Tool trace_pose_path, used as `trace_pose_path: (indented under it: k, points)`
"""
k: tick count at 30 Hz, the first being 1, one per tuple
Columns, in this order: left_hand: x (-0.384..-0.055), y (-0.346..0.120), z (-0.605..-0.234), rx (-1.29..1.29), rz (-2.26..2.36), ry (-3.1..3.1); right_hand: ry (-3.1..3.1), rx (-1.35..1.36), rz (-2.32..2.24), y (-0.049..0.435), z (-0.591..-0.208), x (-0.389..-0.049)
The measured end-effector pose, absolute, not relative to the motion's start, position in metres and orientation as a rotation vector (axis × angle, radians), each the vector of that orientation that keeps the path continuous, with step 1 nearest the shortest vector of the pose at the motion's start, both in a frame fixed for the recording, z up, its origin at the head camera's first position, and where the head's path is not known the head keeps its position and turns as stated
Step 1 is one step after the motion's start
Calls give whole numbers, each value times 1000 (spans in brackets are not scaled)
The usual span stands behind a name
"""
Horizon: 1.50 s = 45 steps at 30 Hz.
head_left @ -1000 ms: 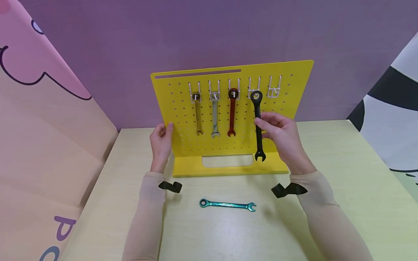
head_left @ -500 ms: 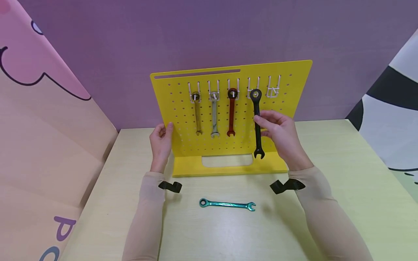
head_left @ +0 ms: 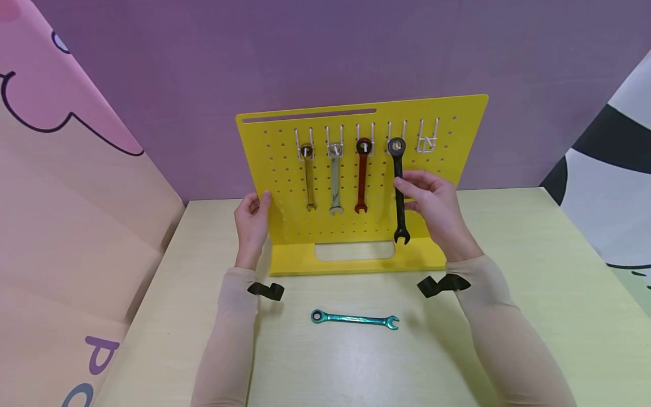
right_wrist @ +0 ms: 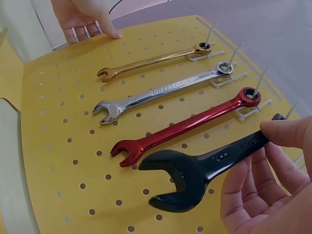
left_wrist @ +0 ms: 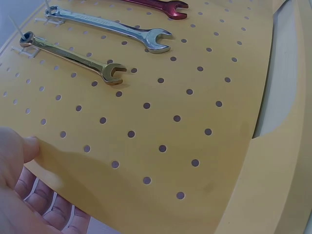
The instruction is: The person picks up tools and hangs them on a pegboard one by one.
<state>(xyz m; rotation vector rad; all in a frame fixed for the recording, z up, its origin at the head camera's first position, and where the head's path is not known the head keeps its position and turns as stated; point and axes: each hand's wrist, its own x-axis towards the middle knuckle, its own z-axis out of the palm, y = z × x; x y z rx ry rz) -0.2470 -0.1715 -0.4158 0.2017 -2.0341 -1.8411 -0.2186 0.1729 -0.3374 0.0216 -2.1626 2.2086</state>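
My right hand (head_left: 432, 206) pinches a black combination wrench (head_left: 399, 198) by its shaft, thumb in front and fingers behind. The wrench stands nearly upright, its ring end at the fourth white hook and its open end down. The hook's tip shows through the ring in the head view. With my left hand (head_left: 251, 223) I grip the left edge of a yellow pegboard (head_left: 285, 220), thumb on its face (left_wrist: 30, 148). Gold (head_left: 309, 183), silver (head_left: 334, 183) and red (head_left: 361, 181) wrenches hang by their ring ends on hooks left of the black one.
A teal wrench (head_left: 354, 319) lies crosswise on the pale table (head_left: 325, 367) in front of the board. Right of the black wrench, a bare white hook (head_left: 426, 141) sticks out. Behind the board rises a purple backdrop (head_left: 305, 51).
My right hand has moved slightly up and left with the black wrench, bringing its ring end over the fourth hook. The left hand keeps its grip on the board's edge.
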Motion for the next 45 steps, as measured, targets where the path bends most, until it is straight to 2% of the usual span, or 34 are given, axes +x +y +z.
trace_pose_path:
  k: [13,26,34,45]
  points:
    - [-248,-171,-416,192,-1832,-2018,-2096,8,2302,171,-337,-225]
    - [-248,-172,-415,206,-1844,-2018,-2124,-2,2207,166,-350,-237]
    - [-250,-171,-416,207,-1839,-2010,-2166,-28,1961,161,-361,-243]
    - [-249,-171,-417,206,-1819,-2020,-2053,131,1405,147,-388,-246]
